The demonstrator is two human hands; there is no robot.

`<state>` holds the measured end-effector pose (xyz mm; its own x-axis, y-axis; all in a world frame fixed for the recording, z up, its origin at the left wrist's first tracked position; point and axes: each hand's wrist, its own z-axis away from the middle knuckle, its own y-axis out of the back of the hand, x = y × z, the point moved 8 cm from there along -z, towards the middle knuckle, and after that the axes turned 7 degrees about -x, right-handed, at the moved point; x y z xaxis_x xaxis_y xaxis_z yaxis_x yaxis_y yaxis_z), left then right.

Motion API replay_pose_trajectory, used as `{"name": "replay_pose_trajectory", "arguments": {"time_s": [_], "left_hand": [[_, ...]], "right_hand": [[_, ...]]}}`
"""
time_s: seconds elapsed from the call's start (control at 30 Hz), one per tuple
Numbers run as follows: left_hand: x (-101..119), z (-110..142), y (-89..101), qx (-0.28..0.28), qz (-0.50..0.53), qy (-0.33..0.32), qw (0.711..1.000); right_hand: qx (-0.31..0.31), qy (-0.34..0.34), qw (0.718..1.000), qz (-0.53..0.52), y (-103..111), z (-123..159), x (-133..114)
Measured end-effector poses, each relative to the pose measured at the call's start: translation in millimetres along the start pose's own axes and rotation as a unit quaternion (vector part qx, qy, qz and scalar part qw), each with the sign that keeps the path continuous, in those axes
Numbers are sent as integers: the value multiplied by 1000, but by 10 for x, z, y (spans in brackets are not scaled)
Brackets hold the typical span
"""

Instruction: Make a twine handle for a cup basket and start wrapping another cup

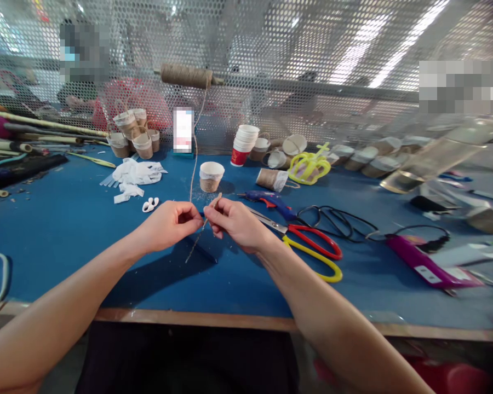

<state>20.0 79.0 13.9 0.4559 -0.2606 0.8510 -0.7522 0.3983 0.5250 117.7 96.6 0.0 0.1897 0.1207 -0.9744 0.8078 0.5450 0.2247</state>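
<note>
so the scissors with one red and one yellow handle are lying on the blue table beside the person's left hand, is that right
Not quite: the scissors lie beside the right hand, not the left hand, as the head view shows. They do have one red and one yellow handle and lie on the blue table.

We pinch a thin brown twisted strand [194,247] in our right hand [233,220]; our left hand [175,223], fingertips closed, is just beside it. On the blue desk [230,290] we note an upright white cup with brown wrapping [210,184] beyond our hands, and red-and-yellow-handled scissors [314,234] near a blue glue gun [273,201].
</note>
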Motion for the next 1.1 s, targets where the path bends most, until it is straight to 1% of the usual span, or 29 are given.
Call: {"name": "replay_pose_trajectory", "arguments": {"time_s": [0.17, 0.33, 0.37, 0.47, 0.57, 0.7, 0.83, 0.93, 1.03, 1.1], "left_hand": [[-31, 10, -26, -1, 37, 17, 999], [-40, -3, -39, 8, 36, 22, 999], [-47, -5, -41, 8, 46, 25, 999], [-81, -3, -53, 0, 94, 44, 995], [-93, 3, -65, -20, 119, 50, 991], [-82, 3, -59, -39, 96, 36, 994], [-38, 5, -24, -20, 42, 14, 999], [-23, 10, -17, -4, 23, 14, 1000], [-32, 4, -28, 6, 23, 12, 1000], [-58, -9, -47, 5, 52, 13, 999]], "right_hand": [[32, 2, 999, 40, 17, 9, -18], [64, 18, 996, 58, 35, 8, -10], [59, 25, 996, 54, 27, 8, -19], [21, 50, 998, 22, -25, 5, -60], [6, 49, 999, 14, -37, 6, -71], [23, 27, 999, 29, -5, 8, -44], [32, 9, 998, 45, 10, 15, -26], [39, 4, 997, 62, 16, 20, -28], [45, 3, 995, 84, 11, 19, -22], [46, 4, 996, 80, 6, 13, -8]]}}
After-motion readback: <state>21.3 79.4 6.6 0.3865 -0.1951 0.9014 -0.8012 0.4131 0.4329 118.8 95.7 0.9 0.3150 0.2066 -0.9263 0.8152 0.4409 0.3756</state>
